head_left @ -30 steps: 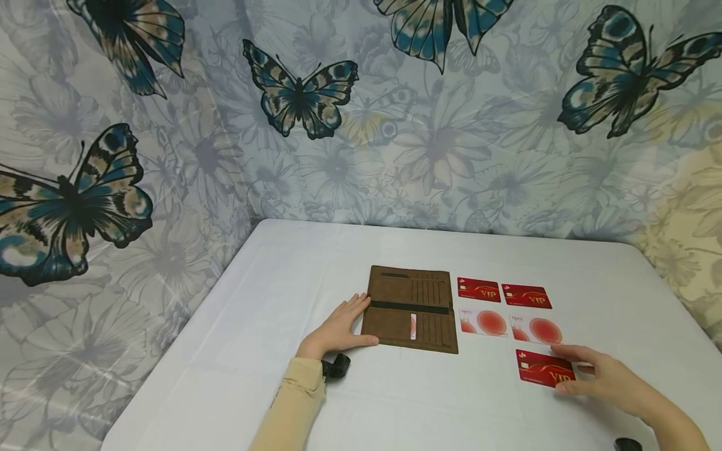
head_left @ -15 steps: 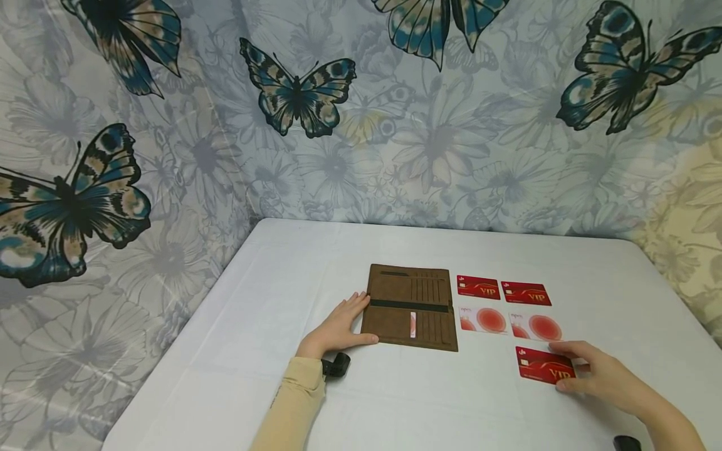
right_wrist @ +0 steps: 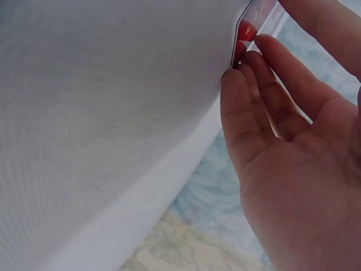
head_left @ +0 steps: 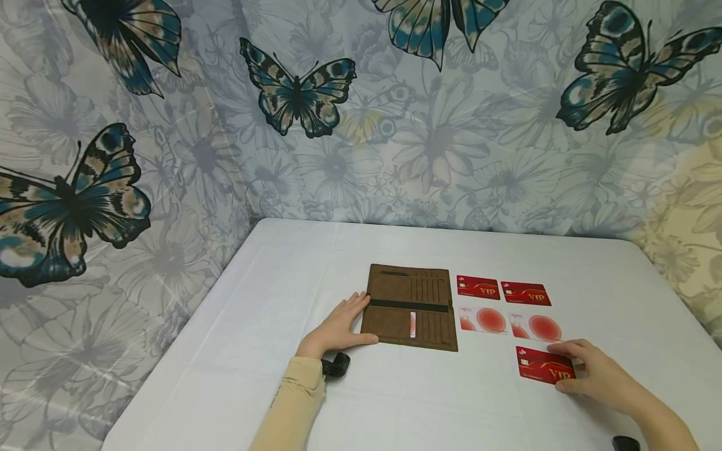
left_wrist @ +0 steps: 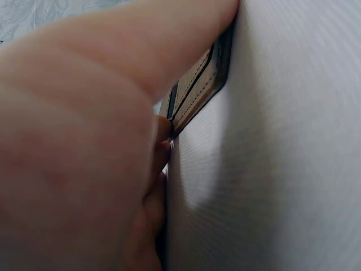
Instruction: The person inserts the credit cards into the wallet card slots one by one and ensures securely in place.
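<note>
A brown card wallet (head_left: 389,322) lies spread open on the white table, a pale and red strip showing in one slot. My left hand (head_left: 337,326) rests at its left edge, fingers extended, with the thumb on the near corner. In the left wrist view, the wallet's stitched edge (left_wrist: 197,93) shows beyond the thumb. At the right, my right hand (head_left: 600,379) grips the right end of a red VIP card (head_left: 538,364) between thumb and fingers. The right wrist view shows the fingertips (right_wrist: 234,82) along that card's edge (right_wrist: 247,31).
Two more red VIP cards (head_left: 478,287) (head_left: 526,294) lie in a row right of the wallet. Below them are two pale cards with red circles (head_left: 491,320) (head_left: 544,327). A butterfly-print cloth (head_left: 395,156) hangs behind the white table (head_left: 225,363).
The head view has shifted slightly. My right fingers have shifted a little on the red card; the left hand, the wallet and the cards keep their places.
</note>
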Demonstrator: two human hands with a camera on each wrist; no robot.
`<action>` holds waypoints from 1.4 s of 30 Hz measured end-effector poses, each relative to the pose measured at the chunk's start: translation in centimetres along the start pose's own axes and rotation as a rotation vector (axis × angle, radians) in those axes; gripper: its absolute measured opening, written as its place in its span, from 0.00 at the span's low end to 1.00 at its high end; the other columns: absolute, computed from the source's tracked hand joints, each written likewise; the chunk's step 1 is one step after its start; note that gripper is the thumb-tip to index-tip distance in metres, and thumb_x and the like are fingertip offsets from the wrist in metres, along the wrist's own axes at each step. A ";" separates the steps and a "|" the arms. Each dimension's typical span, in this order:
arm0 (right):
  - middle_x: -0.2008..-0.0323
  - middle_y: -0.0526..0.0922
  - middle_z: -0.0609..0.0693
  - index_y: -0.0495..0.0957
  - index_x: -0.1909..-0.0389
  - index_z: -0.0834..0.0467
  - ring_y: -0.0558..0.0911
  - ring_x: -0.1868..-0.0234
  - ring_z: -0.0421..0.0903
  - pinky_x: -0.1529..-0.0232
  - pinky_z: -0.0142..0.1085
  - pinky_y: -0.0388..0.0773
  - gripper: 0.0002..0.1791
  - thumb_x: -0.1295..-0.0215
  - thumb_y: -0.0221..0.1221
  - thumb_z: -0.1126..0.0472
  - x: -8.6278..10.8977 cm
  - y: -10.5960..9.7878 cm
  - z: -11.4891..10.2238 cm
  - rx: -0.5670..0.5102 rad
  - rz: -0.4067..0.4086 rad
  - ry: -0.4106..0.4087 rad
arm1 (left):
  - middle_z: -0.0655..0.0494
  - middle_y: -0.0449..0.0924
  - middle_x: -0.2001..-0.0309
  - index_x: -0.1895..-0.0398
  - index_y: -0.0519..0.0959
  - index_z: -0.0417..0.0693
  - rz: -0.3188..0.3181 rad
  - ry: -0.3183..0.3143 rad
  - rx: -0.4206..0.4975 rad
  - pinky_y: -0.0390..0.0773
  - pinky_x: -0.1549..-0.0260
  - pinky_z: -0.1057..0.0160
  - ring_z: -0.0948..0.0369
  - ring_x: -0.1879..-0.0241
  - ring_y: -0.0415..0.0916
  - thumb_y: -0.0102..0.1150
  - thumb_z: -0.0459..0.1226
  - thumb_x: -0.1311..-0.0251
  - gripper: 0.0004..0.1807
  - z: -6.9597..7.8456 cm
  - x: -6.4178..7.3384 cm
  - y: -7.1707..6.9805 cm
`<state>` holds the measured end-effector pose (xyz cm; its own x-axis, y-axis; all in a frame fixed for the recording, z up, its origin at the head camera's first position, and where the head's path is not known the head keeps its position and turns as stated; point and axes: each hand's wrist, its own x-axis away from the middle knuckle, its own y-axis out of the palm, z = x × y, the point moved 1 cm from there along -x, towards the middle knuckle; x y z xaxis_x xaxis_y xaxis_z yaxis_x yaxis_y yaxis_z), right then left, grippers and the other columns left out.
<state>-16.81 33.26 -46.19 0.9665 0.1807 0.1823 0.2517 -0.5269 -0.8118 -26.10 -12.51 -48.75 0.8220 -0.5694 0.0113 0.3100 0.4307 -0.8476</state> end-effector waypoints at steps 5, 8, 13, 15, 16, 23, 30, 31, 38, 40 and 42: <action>0.55 0.72 0.65 0.71 0.48 0.72 0.72 0.55 0.61 0.57 0.52 0.77 0.38 0.59 0.72 0.57 0.0 0.0 0.1 0.002 -0.004 0.007 | 0.50 0.44 0.28 0.28 0.51 0.42 0.001 0.000 -0.002 0.39 0.33 0.57 0.57 0.30 0.37 0.59 0.57 0.47 0.50 0.0 0.0 0.0; 0.56 0.73 0.64 0.71 0.49 0.72 0.72 0.55 0.60 0.58 0.51 0.77 0.37 0.59 0.72 0.57 -0.1 0.0 0.1 0.002 -0.007 0.018 | 0.49 0.44 0.28 0.28 0.51 0.42 0.002 0.002 -0.004 0.39 0.33 0.57 0.57 0.30 0.37 0.60 0.57 0.47 0.50 0.0 0.0 0.0; 0.58 0.75 0.60 0.72 0.51 0.72 0.73 0.57 0.56 0.59 0.48 0.76 0.36 0.59 0.73 0.56 -0.1 0.0 0.1 -0.005 -0.006 0.044 | 0.48 0.44 0.28 0.29 0.51 0.41 0.003 0.007 -0.005 0.40 0.33 0.56 0.56 0.30 0.38 0.60 0.57 0.47 0.50 0.1 0.1 -0.1; 0.59 0.76 0.59 0.73 0.52 0.72 0.73 0.58 0.55 0.59 0.48 0.76 0.35 0.59 0.73 0.56 -0.1 0.1 0.0 -0.008 -0.005 0.047 | 0.48 0.44 0.28 0.29 0.51 0.41 0.001 0.005 -0.004 0.40 0.33 0.56 0.56 0.30 0.38 0.60 0.56 0.47 0.49 0.2 0.1 -0.1; 0.59 0.76 0.58 0.73 0.52 0.72 0.73 0.58 0.55 0.59 0.47 0.77 0.35 0.59 0.73 0.56 -0.1 0.2 0.0 -0.008 -0.004 0.047 | 0.48 0.44 0.28 0.29 0.51 0.41 0.001 0.004 -0.003 0.40 0.33 0.56 0.56 0.30 0.38 0.60 0.56 0.47 0.49 0.2 0.1 -0.2; 0.63 0.76 0.55 0.71 0.54 0.74 0.72 0.61 0.52 0.59 0.48 0.76 0.35 0.59 0.73 0.57 -0.2 0.4 -0.3 0.003 -0.003 0.054 | 0.48 0.44 0.28 0.29 0.51 0.41 0.000 -0.001 -0.001 0.39 0.33 0.56 0.56 0.30 0.38 0.60 0.56 0.46 0.49 0.3 0.2 -0.2; 0.65 0.75 0.54 0.69 0.54 0.76 0.72 0.63 0.51 0.63 0.46 0.76 0.39 0.59 0.73 0.53 -0.2 0.4 -0.3 0.001 -0.031 0.100 | 0.47 0.44 0.28 0.29 0.51 0.40 -0.004 0.003 0.001 0.39 0.33 0.56 0.55 0.30 0.37 0.60 0.56 0.46 0.49 0.2 0.2 -0.1; 0.66 0.74 0.54 0.70 0.54 0.76 0.71 0.63 0.51 0.64 0.45 0.76 0.39 0.59 0.73 0.52 -0.2 0.3 -0.2 0.006 -0.029 0.099 | 0.47 0.44 0.28 0.29 0.51 0.40 -0.002 0.005 0.002 0.40 0.33 0.55 0.55 0.30 0.38 0.60 0.56 0.46 0.49 0.2 0.2 -0.1; 0.67 0.73 0.52 0.72 0.57 0.71 0.70 0.64 0.50 0.68 0.38 0.74 0.34 0.61 0.74 0.53 0.0 0.2 0.2 0.028 0.025 0.036 | 0.48 0.44 0.28 0.29 0.50 0.41 0.002 0.007 0.002 0.39 0.33 0.55 0.55 0.30 0.37 0.60 0.56 0.46 0.49 0.2 0.1 -0.1; 0.66 0.74 0.52 0.72 0.58 0.70 0.71 0.63 0.50 0.68 0.38 0.76 0.33 0.60 0.73 0.54 0.0 0.2 0.2 0.016 0.030 0.025 | 0.48 0.44 0.28 0.29 0.51 0.41 0.004 0.003 0.012 0.40 0.33 0.55 0.56 0.30 0.38 0.60 0.56 0.46 0.49 0.2 0.1 -0.1; 0.65 0.75 0.53 0.71 0.58 0.69 0.71 0.62 0.51 0.66 0.39 0.78 0.32 0.60 0.73 0.55 0.1 0.2 0.2 0.002 0.029 0.019 | 0.49 0.44 0.28 0.29 0.51 0.42 0.005 -0.002 0.019 0.40 0.33 0.56 0.56 0.30 0.38 0.60 0.56 0.47 0.49 0.2 0.1 -0.1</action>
<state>-16.70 33.34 -46.45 0.9742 0.1494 0.1690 0.2232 -0.5303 -0.8179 -25.97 -12.44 -48.56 0.8246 -0.5656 0.0084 0.3149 0.4467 -0.8374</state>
